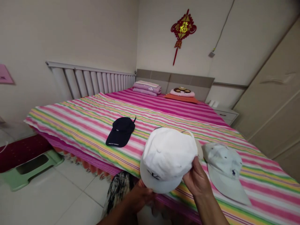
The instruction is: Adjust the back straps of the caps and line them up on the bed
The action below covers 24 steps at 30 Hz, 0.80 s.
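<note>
A white baseball cap (167,153) with dark lettering above its brim is held up over the bed's front edge. My left hand (140,195) pinches the brim from below. On the other side, my right hand (197,178) grips the crown's lower edge, thumb against the fabric. Part of a beige cap (199,149) shows behind the white one, mostly hidden. To the right lies a pale grey-green cap (225,168) with a small dark emblem. A navy cap (122,131) with small white text on its brim rests to the left.
The bed (82,115) has a striped cover, with folded purple bedding (146,89) and an orange pillow (180,97) near the headboard (175,81). A green stool (32,168) stands on the tiled floor at left. A wardrobe (274,93) rises at right.
</note>
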Tool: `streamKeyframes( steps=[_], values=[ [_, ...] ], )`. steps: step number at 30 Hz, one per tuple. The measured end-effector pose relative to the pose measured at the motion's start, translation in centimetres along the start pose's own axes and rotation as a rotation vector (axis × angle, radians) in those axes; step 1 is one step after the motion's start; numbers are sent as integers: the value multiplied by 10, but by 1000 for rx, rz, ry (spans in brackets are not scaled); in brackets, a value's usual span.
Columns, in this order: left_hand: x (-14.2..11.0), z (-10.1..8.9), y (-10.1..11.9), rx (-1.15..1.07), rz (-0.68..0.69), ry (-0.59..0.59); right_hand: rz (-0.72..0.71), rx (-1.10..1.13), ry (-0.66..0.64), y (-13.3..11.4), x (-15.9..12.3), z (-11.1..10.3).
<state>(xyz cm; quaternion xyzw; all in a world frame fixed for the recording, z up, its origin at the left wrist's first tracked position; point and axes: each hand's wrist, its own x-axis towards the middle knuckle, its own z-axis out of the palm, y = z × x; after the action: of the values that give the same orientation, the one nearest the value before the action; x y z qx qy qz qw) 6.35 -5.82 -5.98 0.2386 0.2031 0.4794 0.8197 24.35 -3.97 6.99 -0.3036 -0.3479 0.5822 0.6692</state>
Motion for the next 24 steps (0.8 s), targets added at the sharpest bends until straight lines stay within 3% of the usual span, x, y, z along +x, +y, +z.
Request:
streamKeyframes(
  steps=[4,8,12,16,21,24],
  values=[
    [-2,-11,13,16,-16,-100,37,-11,34,5,-9,-14],
    [1,-7,36,1,-20,-208,61,-17,30,6,-22,-21],
    [5,9,50,0,-48,-198,100,-10,53,6,-33,-28],
    [11,33,56,91,35,-119,97,-54,70,6,-43,-46],
    [14,59,63,139,110,-163,114,-103,85,6,-63,-74],
    [9,66,66,162,62,-170,134,-114,53,3,-73,-83]
  ],
)
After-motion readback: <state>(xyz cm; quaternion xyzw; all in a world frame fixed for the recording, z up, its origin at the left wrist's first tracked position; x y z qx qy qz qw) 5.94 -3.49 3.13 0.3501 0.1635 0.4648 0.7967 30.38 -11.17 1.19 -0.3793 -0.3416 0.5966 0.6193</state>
